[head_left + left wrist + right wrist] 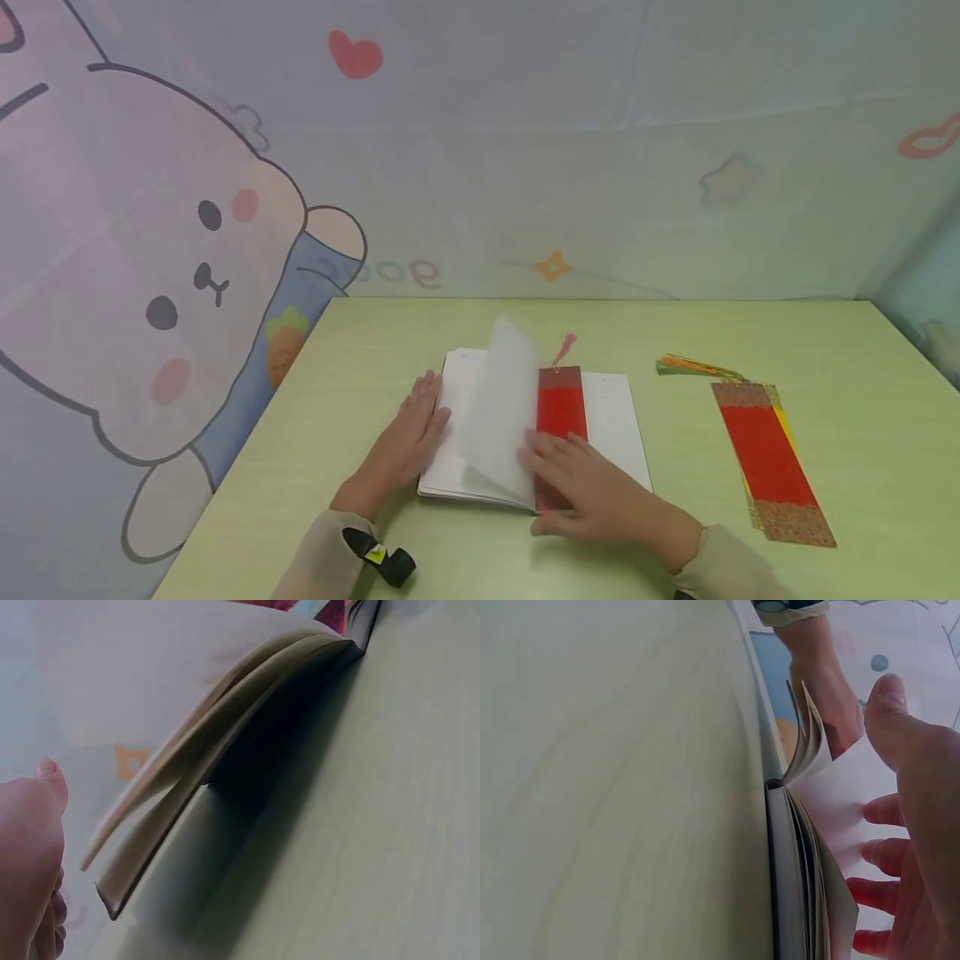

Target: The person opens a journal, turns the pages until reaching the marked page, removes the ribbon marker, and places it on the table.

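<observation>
A notebook (615, 417) lies spread on the table with one page (502, 408) standing up, blurred, near its middle. On the right-hand page rests a red bookmark (561, 408) with a pink tassel pointing to the back. My left hand (405, 433) is at the notebook's left edge, its fingers extended along the cover side. My right hand (588, 479) reaches over the bookmark, its fingertips close to the raised page. In the right wrist view the fingers of the right hand (922, 847) are spread beside that page; whether they touch it I cannot tell.
To the right lie a red bookmark (772, 450) and a yellow one (785, 421) partly under it, with green and orange tassels (697, 367). Behind the pale green table (360, 333) hangs a printed curtain (525, 167) with a cartoon animal.
</observation>
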Demonstrator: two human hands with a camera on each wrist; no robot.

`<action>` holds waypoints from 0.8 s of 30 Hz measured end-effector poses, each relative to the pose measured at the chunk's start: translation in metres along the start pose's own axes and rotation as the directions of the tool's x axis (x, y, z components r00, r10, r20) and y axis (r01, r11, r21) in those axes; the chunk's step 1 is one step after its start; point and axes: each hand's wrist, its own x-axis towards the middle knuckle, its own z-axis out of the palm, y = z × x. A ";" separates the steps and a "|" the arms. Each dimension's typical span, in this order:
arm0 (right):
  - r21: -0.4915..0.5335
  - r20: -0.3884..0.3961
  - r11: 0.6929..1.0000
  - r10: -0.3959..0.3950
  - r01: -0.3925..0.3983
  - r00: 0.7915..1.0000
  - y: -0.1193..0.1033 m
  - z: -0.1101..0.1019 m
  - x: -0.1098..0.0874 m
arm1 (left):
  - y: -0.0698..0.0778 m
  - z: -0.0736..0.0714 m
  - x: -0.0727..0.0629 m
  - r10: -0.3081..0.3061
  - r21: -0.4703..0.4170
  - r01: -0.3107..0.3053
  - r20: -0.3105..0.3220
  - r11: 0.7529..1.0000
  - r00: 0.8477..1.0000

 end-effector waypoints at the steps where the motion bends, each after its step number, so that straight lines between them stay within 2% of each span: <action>1: -0.004 0.014 1.000 -0.001 0.001 1.000 -0.001 0.000 0.000 | 0.000 -0.001 0.001 -0.002 -0.002 0.002 -0.015 1.000 1.000; 8: -0.027 0.099 0.999 -0.021 0.024 0.995 -0.009 0.001 0.000 | 0.001 -0.005 0.003 0.003 -0.043 -0.007 -0.088 0.999 0.996; 13: -0.041 0.107 0.997 -0.062 0.067 0.992 -0.011 0.002 0.000 | 0.005 -0.002 0.004 -0.004 -0.043 0.002 -0.048 0.999 0.999; 16: -0.039 0.106 0.996 -0.075 0.079 0.992 -0.011 0.003 -0.001 | 0.007 0.002 0.004 -0.003 0.004 0.003 -0.009 1.000 1.000; 20: -0.013 0.059 0.997 -0.073 0.074 0.996 -0.008 0.003 -0.004 | 0.007 0.009 0.004 0.011 0.084 -0.012 0.018 0.996 1.000; 24: 0.015 -0.061 1.000 -0.007 0.008 0.998 -0.004 -0.002 -0.006 | 0.003 0.015 0.005 0.040 0.127 -0.045 0.036 0.991 0.999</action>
